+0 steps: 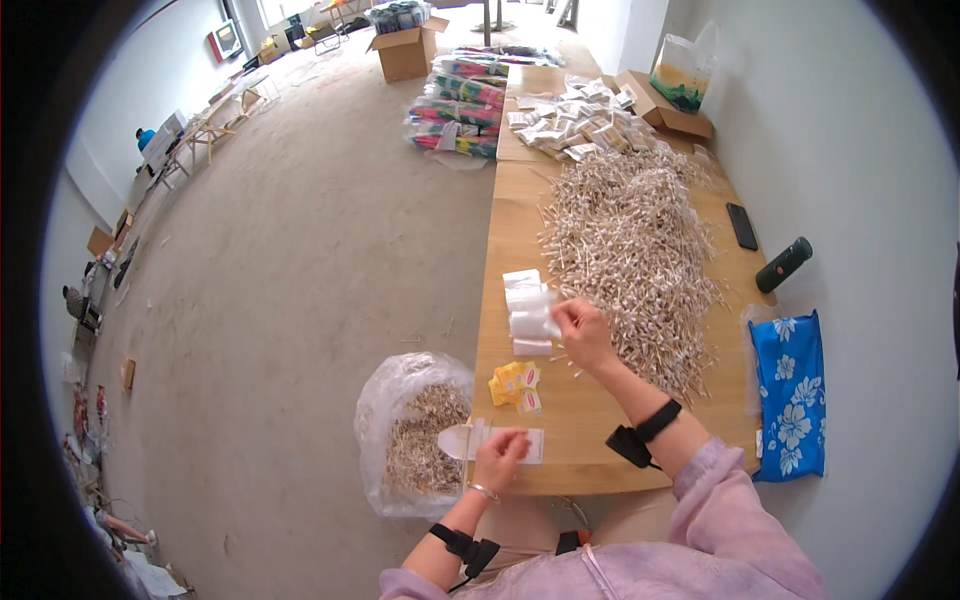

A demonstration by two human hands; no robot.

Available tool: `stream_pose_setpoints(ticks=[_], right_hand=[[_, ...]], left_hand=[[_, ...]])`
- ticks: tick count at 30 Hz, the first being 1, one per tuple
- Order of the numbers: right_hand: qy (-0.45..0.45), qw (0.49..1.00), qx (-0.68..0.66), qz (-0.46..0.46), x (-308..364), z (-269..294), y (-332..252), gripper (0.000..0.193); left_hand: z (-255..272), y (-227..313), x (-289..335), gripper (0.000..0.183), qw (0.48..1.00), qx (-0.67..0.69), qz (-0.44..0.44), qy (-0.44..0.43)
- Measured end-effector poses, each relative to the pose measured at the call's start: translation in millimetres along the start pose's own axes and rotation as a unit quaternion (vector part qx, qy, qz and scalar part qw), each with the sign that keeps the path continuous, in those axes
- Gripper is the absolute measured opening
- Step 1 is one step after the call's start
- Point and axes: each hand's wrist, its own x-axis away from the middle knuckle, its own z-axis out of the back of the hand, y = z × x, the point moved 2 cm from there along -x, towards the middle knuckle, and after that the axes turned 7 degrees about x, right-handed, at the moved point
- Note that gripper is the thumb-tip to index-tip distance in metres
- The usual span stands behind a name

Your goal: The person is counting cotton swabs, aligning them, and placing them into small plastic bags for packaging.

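My right hand point(583, 330) pinches a small clear plastic bag point(549, 318), slightly blurred, at the right side of a row of white plastic bags point(522, 285). Right beside that hand spreads a large heap of cotton swabs point(635, 250). My left hand point(503, 460) is at the table's left edge with its fingers curled together; what they hold, if anything, is hidden. Under and beside it lies a flat translucent piece point(456, 441) with a rounded end, jutting past the edge, and a pale strip point(534, 447). Yellow printed cards point(515, 382) lie between my hands.
Packed sachets point(585, 118) are heaped at the table's far end by an open carton point(665, 108). A phone point(741, 227), a dark green flask point(784, 264) and a blue flowered pouch point(790, 395) line the right side. Left of the table stands a plastic sack point(375, 430) of swabs.
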Motion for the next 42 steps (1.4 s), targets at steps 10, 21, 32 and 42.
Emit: stream_pose_setpoints(ticks=[10, 21, 32, 42], right_hand=[[-0.252, 0.900, -0.328, -0.138, 129.6, -25.5, -43.0, 0.018], [-0.265, 0.959, -0.076, 0.068, 137.0, -46.1, -60.4, 0.012], [-0.223, 0.964, -0.089, 0.116, 162.6, -98.9, -75.3, 0.009], [-0.212, 0.960, -0.184, 0.017, 164.5, -109.1, -80.3, 0.009]], left_hand=[[3.7, 73.4, 12.5, 0.024, 0.981, 0.066, -0.154, 0.094], [35.0, 86.3, 55.1, 0.022, 0.859, -0.357, -0.319, 0.178], [67.4, 51.4, 60.4, 0.024, 0.954, 0.041, -0.156, 0.251], [65.8, 54.6, 53.8, 0.030, 0.947, 0.047, -0.182, 0.262]])
